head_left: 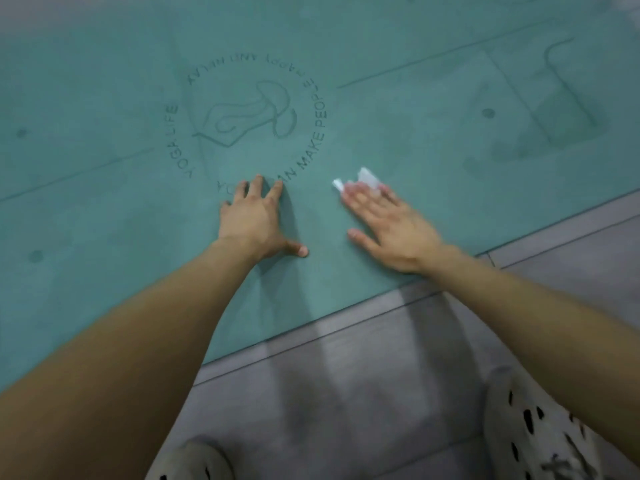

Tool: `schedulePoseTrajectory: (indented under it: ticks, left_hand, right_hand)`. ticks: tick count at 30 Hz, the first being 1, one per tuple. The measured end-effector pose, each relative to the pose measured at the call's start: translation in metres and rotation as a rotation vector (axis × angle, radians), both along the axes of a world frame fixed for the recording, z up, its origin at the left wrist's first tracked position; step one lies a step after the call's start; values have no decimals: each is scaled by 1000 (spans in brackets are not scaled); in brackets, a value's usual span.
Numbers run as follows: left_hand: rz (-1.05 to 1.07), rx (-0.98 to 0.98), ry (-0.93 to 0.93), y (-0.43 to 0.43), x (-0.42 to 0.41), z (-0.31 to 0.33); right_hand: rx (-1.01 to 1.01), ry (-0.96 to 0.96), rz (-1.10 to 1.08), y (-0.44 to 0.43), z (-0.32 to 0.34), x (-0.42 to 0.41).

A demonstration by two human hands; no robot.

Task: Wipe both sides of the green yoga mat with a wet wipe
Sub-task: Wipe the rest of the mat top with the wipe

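The mat (398, 109) lies flat on the floor (346, 393). Left hand (254, 220) rests on it with fingers spread; right hand (391, 225) presses the wipe (365, 178) under straight fingers

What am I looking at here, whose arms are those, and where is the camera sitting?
There is no machine here, just a person working with bare hands. The single picture comes from a camera worn on the person's head, looking forward and down, so the two arms reach in from the bottom of the frame. A green mat lies spread on a grey floor, with a round printed logo on it. The left hand rests on the mat with fingers spread, at the logo's edge. The right hand lies flat and presses a white wipe onto the mat; the wipe shows just past the fingertips. The shoes at the bottom are the person's own.
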State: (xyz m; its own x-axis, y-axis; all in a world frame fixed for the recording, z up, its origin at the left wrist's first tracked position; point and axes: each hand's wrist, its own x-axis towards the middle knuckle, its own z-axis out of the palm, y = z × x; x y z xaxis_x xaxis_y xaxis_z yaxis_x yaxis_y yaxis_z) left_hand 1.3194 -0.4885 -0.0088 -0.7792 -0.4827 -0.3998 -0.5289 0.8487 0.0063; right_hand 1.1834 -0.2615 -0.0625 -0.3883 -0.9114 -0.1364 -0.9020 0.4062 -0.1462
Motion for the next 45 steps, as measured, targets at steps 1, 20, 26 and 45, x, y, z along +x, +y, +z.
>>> schedulePoseTrajectory:
  ticks: [1, 20, 26, 45]
  left_hand:
    - [-22, -9, 20, 1, 4, -1]
    - [-170, -90, 114, -1, 26, -14]
    - [-238, -74, 95, -15, 29, -20]
    - [-213, -33, 164, -7, 29, -19]
  right_hand:
    - [4, 5, -177, 9, -1, -22]
    - [-7, -53, -162, -19, 3, 64]
    - [74, 18, -447, 32, 10, -22]
    - [-15, -65, -64, 20, 5, 175]
